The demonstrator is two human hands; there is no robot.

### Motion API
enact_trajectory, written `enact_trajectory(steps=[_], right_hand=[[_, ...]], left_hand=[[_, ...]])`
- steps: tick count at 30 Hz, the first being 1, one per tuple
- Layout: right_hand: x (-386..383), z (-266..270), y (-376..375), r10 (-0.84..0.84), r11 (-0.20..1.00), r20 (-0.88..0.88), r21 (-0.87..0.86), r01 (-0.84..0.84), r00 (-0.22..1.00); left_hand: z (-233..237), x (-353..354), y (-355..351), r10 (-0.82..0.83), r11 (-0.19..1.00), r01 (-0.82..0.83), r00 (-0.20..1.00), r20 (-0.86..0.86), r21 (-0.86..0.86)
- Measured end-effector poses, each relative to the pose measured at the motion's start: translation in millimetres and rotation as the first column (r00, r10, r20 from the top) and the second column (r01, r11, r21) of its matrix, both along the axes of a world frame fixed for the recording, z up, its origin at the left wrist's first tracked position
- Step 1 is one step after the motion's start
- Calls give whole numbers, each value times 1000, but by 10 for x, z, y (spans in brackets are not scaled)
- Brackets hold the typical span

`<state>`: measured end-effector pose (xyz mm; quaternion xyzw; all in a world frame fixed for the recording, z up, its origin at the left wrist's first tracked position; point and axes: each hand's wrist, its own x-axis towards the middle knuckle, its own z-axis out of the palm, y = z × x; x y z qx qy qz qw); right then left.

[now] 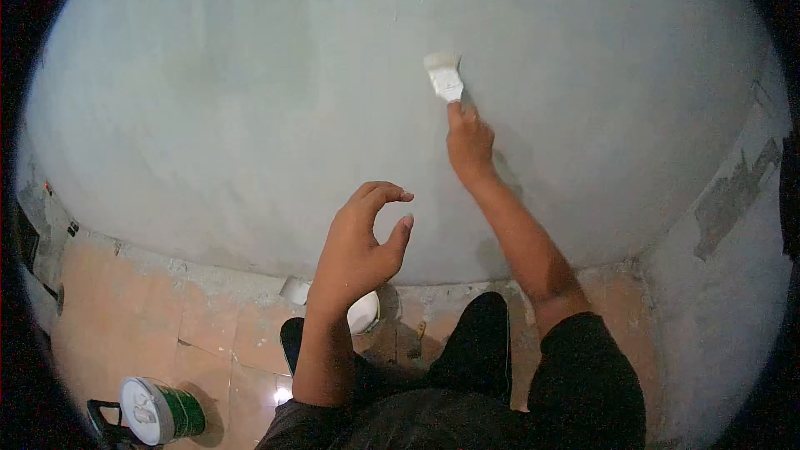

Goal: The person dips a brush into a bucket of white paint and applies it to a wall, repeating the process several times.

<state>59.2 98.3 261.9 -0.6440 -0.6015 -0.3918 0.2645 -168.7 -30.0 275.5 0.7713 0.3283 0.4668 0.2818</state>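
Observation:
My right hand (471, 143) is closed around the handle of a white paintbrush (446, 79). The brush points up, with its pale bristles at or very near the grey-white wall (250, 100). Lower and to the left, my left hand (367, 237) hangs in front of the wall, holding nothing, its thumb and fingers curved and apart. Partly hidden behind my left wrist is a white container (363, 313) on the floor near the wall's base.
A green and white bucket (179, 413) stands on the tiled floor (125, 308) at the lower left, beside a black object (104, 421). My legs are bent below me. A side wall (708, 325) with a dark grey patch rises at the right.

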Motion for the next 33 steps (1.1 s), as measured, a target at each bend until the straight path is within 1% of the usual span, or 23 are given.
enact_trajectory(steps=[1, 2, 3, 4, 5, 7, 8, 10, 11, 12, 13, 14, 15, 18, 19, 21, 23, 25, 27, 28, 30, 31, 33], right_hand=[[-57, -161, -29, -34, 997, -31, -74, 32, 999], [-77, -312, -50, -33, 997, -34, -76, 30, 999], [-92, -459, -67, -32, 992, -78, -120, 22, 996], [-109, -548, -100, -31, 986, -121, -164, 11, 992], [-113, -622, -133, -31, 986, -124, -167, 10, 992], [-103, -732, -193, -22, 959, -295, -275, -63, 955], [-83, -783, -223, -23, 959, -299, -275, -63, 954], [-21, -880, -276, -3, 948, -562, -266, -177, 827], [27, -993, -253, 106, 948, -641, -166, -272, 760], [86, -1101, -234, 104, 949, -640, -165, -268, 761], [72, -1075, -273, 12, 883, -955, -129, -452, 297], [67, -1039, -296, -159, 815, -957, 12, -579, -244], [73, -983, -300, -156, 815, -957, 15, -579, -244], [87, -649, -282, -198, 725, -785, 286, -627, -587], [85, -456, -233, -202, 692, -767, 328, -643, -609], [115, 23, -63, -150, 666, -793, 360, -653, -590], [158, 519, 158, -107, 715, -750, 398, -574, -653], [36, 966, 175, -29, 728, -723, 457, -510, -690], [-49, 1231, 67, 54, 677, -850, 417, -607, -523], [-97, 1332, -35, 50, 677, -849, 416, -607, -526], [-156, 1431, -200, 320, 581, -906, 417, -699, -275], [-166, 1405, -188, 391, 603, -890, 440, -665, -235], [-121, 1193, -65, 367, 635, -906, 411, -654, -212]], left_hand=[[-19, 5, 2, -5, 1000, 5, 1000, 1, -3], [-27, 0, 0, -10, 1000, 10, 1000, 2, -6], [-28, -7, -2, -9, 1000, 9, 1000, -2, -10], [-26, -9, -1, -3, 1000, 3, 1000, -10, -8], [-28, -12, -3, 3, 1000, -3, 1000, -20, -7], [-33, -7, 1, 3, 1000, -4, 1000, -15, -17], [-42, 5, -4, 4, 1000, -4, 1000, -7, -20], [-48, 7, -10, 5, 1000, -6, 1000, -26, -23], [-49, 4, -18, -8, 999, 8, 1000, -19, -31], [-48, -1, -21, -21, 999, 20, 1000, -13, -38], [-43, -7, -33, -18, 999, 18, 1000, -5, -41], [-49, -9, -39, -20, 999, 19, 1000, -4, -37], [-58, -13, -40, -22, 999, 22, 1000, -8, -45], [-79, -39, -28, -19, 999, 18, 1000, -15, -48], [-75, -38, -16, -23, 998, 22, 1000, -13, -58], [-45, -37, -56, -22, 997, 20, 999, -32, -73], [-34, -25, -55, -26, 997, 24, 999, -32, -73], [-26, -24, -45, -27, 997, 25, 999, -31, -71], [-34, -24, -53, -33, 997, 34, 999, 7, -72], [-27, -21, -45, -31, 997, 32, 1000, 5, -76], [-12, 1, -19, -23, 994, 24, 1000, 8, -107], [-18, 19, 0, -21, 994, 21, 1000, 1, -104], [-22, 68, 4, -27, 992, 27, 1000, 0, -121]])
